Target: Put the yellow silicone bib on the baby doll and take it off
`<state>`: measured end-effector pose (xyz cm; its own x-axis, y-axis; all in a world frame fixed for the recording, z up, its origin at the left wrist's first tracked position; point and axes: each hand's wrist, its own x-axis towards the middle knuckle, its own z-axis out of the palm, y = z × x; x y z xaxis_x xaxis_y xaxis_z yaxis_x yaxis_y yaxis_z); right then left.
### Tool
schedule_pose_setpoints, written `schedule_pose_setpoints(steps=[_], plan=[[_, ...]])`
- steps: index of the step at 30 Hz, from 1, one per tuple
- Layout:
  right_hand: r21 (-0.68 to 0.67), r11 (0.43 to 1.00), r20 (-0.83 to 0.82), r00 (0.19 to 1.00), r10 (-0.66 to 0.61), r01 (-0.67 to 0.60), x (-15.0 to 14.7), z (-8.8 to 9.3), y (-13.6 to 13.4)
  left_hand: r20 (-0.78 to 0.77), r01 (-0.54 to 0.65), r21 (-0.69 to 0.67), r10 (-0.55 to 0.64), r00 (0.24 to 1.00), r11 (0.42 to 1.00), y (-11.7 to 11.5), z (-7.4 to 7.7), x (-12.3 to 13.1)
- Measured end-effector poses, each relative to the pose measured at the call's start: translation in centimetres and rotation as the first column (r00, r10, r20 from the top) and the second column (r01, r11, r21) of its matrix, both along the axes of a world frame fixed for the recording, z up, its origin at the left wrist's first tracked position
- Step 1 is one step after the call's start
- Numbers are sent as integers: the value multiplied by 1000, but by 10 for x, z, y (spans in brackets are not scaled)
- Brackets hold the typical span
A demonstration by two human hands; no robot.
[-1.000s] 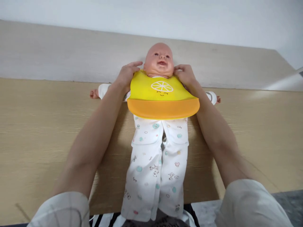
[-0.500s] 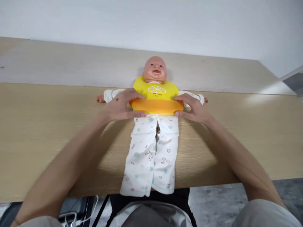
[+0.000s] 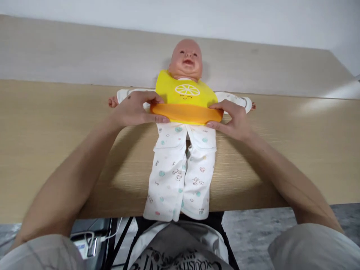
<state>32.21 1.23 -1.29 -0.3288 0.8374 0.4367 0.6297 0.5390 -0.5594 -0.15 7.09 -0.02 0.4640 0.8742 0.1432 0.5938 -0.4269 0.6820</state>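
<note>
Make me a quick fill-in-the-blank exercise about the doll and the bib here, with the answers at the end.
1. The doll lies on its ____ on the table.
2. The bib is mostly yellow, but the pocket along its bottom is ____.
3. The left hand grips one end of the pocket, and the ____ hand grips the other.
4. The background color of the doll's printed clothes is ____.

Missing words: back; orange; right; white.

One doll, one bib! Two bare hands were on it: left hand at the bib's nine o'clock, right hand at three. And two doll hands lay further out, also nine and three!
</note>
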Motion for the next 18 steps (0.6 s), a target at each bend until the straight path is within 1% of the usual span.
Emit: schedule_pose_setpoints(steps=[3, 6, 9, 11, 12, 13, 14, 15, 16, 17, 18], plan=[[0, 1000, -1, 1000, -1, 1, -1, -2, -1, 40, 37, -92, -34, 999, 995, 1, -2, 0], [7, 1000, -7, 1000, 11, -11, 1, -4, -2, 69, 51, -116, -43, 997, 992, 1, -3, -2], [10, 1000, -18, 999, 28, -28, 3, -6, -1, 72, 149, -44, -146, 987, 988, 3, -4, -4], [36, 999, -21, 999, 40, -39, 3, -8, -2, 95, 205, 57, -210, 973, 977, 4, -5, -3], [60, 997, -20, 999, 44, -43, 3, -10, -2, 120, 196, 132, -212, 970, 972, 5, -5, -3], [92, 995, -19, 999, 43, -41, 4, -11, -2, 159, 148, 219, -185, 970, 964, 5, -6, -1], [132, 991, -19, 999, 33, -31, 4, -12, -2, 211, 59, 309, -128, 969, 949, 6, -7, 0], [174, 985, -17, 1000, 11, -8, 5, -14, -3, 276, -63, 388, -51, 960, 919, 6, -8, 0], [217, 976, -18, 1000, -23, 26, 7, -15, -2, 341, -191, 435, 35, 939, 880, 7, -9, 1], [257, 964, -25, 998, -64, 69, 10, -17, -2, 396, -299, 449, 112, 911, 842, 8, -11, 1], [290, 950, -38, 993, -111, 118, 14, -20, 0, 432, -373, 433, 174, 885, 821, 9, -13, 0]])
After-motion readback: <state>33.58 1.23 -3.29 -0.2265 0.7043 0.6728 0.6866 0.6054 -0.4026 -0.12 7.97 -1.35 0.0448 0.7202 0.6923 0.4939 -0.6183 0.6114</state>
